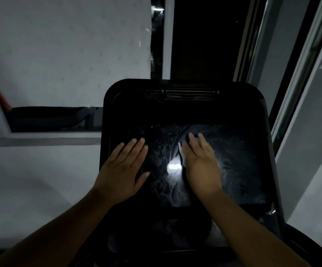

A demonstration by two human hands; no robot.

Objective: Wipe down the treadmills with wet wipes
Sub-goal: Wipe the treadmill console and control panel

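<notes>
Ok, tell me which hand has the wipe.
The right hand: the white wipe shows at its edge, pressed flat on the console. The left hand rests flat on the console with no wipe showing.

Dim room. Black treadmill console (187,112), glossy screen smeared with streaks, bright light glare near centre. Left hand (122,170) lies flat on the screen's left part, fingers straight and together. Right hand (200,166) presses flat on a white wipe (181,154), whose edge shows beside the index finger. Vent grille (190,92) at console top. Grey wall (65,51) left, window frame (299,74) right.
</notes>
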